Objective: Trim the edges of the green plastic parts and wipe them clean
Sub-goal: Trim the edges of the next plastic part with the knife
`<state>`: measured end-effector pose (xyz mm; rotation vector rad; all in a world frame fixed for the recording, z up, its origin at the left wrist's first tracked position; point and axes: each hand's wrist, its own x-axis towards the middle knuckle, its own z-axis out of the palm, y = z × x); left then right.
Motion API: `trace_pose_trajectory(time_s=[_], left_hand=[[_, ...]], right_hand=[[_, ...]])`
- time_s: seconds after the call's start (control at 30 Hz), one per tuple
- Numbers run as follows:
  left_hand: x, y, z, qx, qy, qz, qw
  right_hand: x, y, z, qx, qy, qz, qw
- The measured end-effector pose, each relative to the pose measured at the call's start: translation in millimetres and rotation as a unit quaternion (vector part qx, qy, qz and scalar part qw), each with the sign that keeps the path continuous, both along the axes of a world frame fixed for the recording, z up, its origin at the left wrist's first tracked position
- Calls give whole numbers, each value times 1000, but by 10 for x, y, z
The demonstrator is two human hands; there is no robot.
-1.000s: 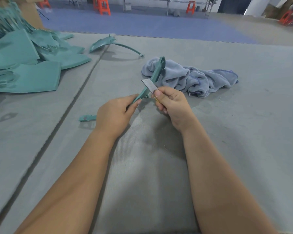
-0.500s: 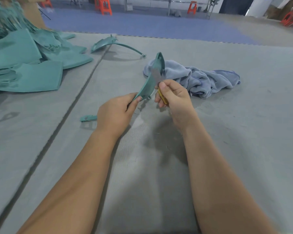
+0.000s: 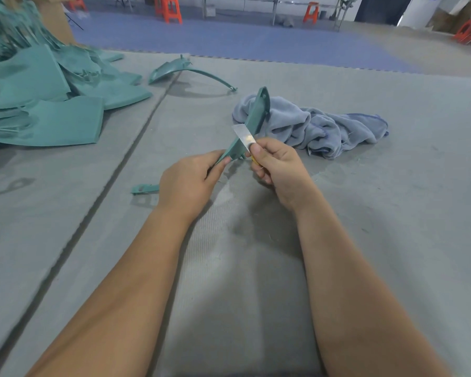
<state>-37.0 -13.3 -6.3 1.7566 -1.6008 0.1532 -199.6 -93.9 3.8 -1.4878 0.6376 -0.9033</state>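
Now the left hand (image 3: 186,183) grips the green plastic part (image 3: 252,123) by its near end, its long axis running up and away, while the right hand (image 3: 279,164) pinches the blade (image 3: 242,136) flat against its left edge.

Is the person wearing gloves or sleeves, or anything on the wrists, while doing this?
No. The left hand and the right hand are both bare, with no gloves. Both forearms are uncovered right down to the bottom edge of the picture, so no sleeve shows. No watch, bracelet or ring is visible. The fingernails look short and plain.

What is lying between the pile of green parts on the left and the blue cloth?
In the head view, one curved green part lies on the grey mat, between the pile and the blue cloth.
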Motion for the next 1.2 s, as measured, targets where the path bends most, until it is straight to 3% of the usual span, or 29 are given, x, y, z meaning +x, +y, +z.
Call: trace_pose_trajectory(time_s=[0.1, 0.17, 0.3, 0.4, 0.47, 0.57, 0.67, 0.83, 1.07, 1.2], left_hand=[[14, -24, -16, 2, 22, 26, 999], [10, -23, -22, 2, 16, 24, 1000], [-1, -7, -3, 8, 2, 18, 1000], [6, -3, 21, -7, -35, 16, 999], [11, -14, 39, 10, -77, 3, 997], [-28, -26, 21, 75, -161, -8, 984], [-33, -20, -14, 77, -174, -13, 982], [32, -28, -19, 38, -157, 2, 987], [114, -17, 4, -46, -129, 90, 986], [49, -9, 24, -115, -106, 121, 980]], right_hand=[[29, 40, -20, -26, 54, 54, 997], [16, 34, -7, -13, 43, 37, 998], [-72, -16, 56, 71, -79, -43, 993], [-116, -64, 99, 153, -197, -102, 963], [-133, -91, 127, 198, -228, -138, 943], [-128, -100, 150, 212, -199, -184, 939], [-93, -83, 148, 215, -179, -199, 939], [-106, -98, 93, 198, -144, -217, 945], [-141, -128, 64, 192, -134, -87, 968], [-88, -73, 64, 147, -197, -127, 961]])
